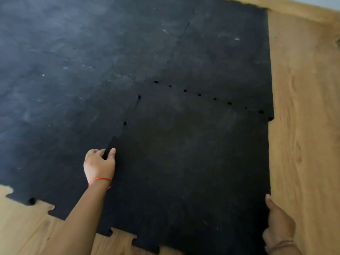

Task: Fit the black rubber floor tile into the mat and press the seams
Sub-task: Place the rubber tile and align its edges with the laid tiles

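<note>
- Black rubber floor tile lies flat at the near right corner of the mat, on the wood floor.
- Far seam and left seam show open holes; I'd say tabs aren't fully seated.
- Left hand is on the left seam, fingers pinching a raised tab of the tile edge.
- Right hand grips the tile's right edge, thumb on top, fingers hidden underneath.
- Handling guess: dense, heavy, floppy rather than stiff, grippy surface. It won't slide easily.
- I'd hold it by the edges near corners, lift slightly, then press tabs down one by one.
</note>
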Demonstrator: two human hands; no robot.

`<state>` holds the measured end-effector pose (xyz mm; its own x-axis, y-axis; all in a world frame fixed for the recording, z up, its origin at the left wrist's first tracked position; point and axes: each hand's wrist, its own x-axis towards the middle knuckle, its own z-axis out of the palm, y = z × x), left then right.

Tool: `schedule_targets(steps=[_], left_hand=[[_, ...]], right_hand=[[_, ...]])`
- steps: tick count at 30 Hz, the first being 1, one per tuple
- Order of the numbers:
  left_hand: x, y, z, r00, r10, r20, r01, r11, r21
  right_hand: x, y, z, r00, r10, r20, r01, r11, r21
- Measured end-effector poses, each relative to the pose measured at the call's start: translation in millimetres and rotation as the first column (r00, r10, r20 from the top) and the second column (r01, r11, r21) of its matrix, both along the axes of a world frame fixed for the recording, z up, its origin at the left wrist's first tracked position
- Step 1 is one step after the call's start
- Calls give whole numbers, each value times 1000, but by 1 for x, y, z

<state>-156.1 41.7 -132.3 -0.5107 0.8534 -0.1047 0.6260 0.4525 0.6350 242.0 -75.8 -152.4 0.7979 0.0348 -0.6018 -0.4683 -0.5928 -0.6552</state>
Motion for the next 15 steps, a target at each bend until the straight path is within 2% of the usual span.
schedule_targets(steps=[9,11,15], left_hand=[[1,1,-4,999,-23,-43,25,998,58],[4,-3,-5,998,-46,-48,50,996,70],[13,-5,-8,993,-99,-61,105,990,90]], right_hand=[[-2,5,12,992,-120,43,121,992,-35],[-3,3,16,987,-156,26,156,988,0],[8,6,26,976,-195,101,191,981,47]])
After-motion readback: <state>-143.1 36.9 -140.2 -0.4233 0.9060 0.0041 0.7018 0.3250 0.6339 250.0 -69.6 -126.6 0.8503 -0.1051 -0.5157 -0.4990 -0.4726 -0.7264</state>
